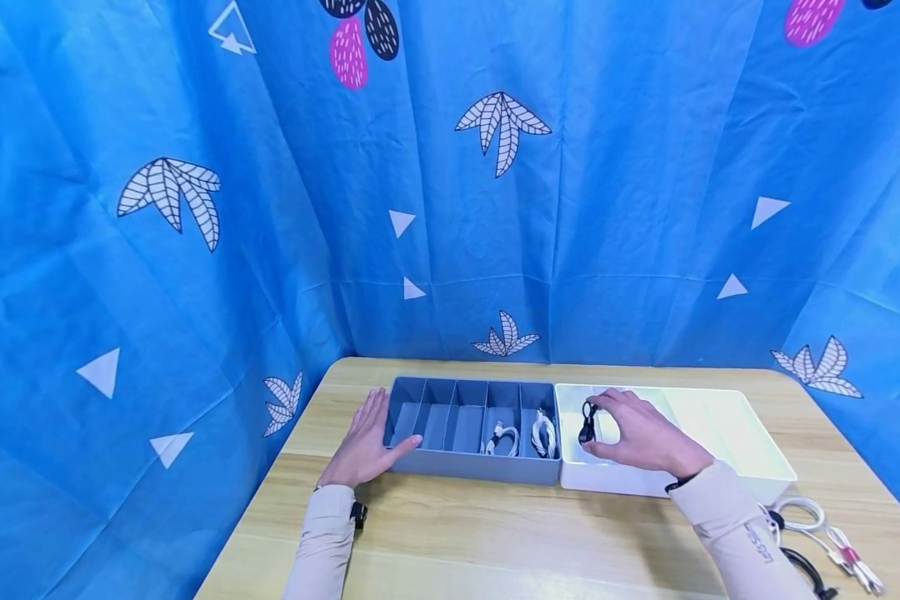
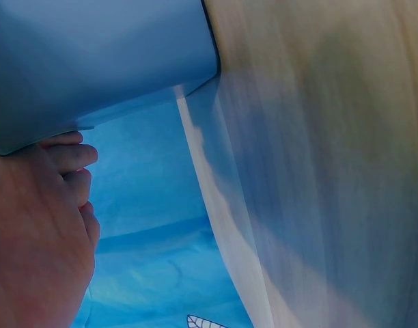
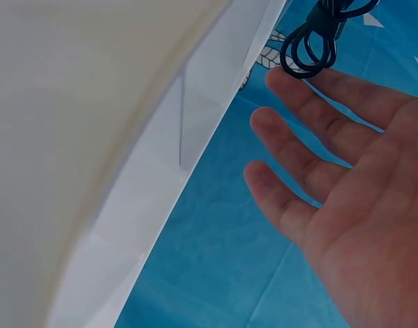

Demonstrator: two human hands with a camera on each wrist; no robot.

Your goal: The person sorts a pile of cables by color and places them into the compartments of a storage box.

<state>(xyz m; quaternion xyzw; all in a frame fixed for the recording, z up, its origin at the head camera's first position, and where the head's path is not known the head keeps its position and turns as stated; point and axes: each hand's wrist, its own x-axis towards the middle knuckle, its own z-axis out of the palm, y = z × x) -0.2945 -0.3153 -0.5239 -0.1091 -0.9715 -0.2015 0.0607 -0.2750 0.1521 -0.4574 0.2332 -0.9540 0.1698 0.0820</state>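
A coiled black cable (image 1: 587,422) is pinched between the thumb and fingers of my right hand (image 1: 641,433), over the left part of the white box (image 1: 607,477). In the right wrist view the cable's loops (image 3: 310,51) hang at the fingertips, while the other fingers stay spread. My left hand (image 1: 360,446) rests against the left end of the grey-blue divided box (image 1: 472,467), fingers straight and thumb over its front rim. Two compartments at that box's right end hold a white cable (image 1: 504,439) and a thicker white cable bundle (image 1: 543,435).
On the wooden table (image 1: 457,533), a bundled white cable (image 1: 802,510) and a black cable (image 1: 804,565) lie right of the white box, partly behind my right sleeve. A blue patterned curtain (image 1: 607,208) hangs behind and beside the table. The two boxes stand end to end.
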